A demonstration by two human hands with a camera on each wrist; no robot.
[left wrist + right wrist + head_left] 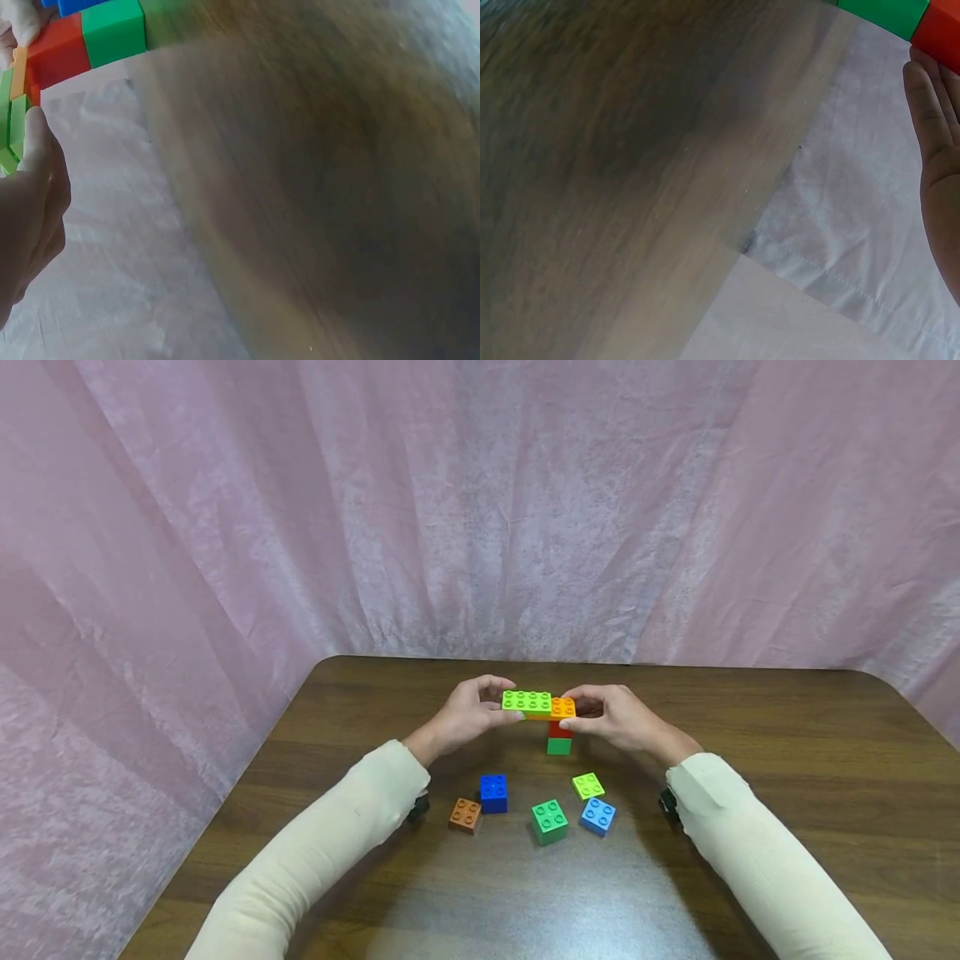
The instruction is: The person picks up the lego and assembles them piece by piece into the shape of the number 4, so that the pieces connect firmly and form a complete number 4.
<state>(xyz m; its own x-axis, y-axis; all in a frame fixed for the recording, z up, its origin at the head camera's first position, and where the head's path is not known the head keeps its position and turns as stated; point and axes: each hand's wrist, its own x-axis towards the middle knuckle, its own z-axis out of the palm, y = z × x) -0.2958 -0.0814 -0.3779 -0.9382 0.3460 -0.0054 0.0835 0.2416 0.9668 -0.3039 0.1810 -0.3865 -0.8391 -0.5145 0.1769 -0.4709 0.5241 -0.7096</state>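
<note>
On the table stands a stack of toy building bricks: a green brick (558, 747) at the bottom, a red brick (56, 51) over it, and an orange brick (564, 707) across the top, reaching out to the left. A lime-green eight-stud brick (527, 702) sits on the orange one's left part. My left hand (467, 714) pinches the lime-green brick's left end, thumb in front and fingers behind. My right hand (621, 718) pinches the orange brick's right end, its thumb near the red brick. The right wrist view shows only its fingers (930, 105) beside the red brick.
In front of the stack lie loose bricks: a dark blue one (493, 794), a brown one (465, 816), a green one (550, 822), a light blue one (597, 817) and a thin lime one (588, 786). A pink curtain (510, 527) hangs behind the wooden table (787, 793).
</note>
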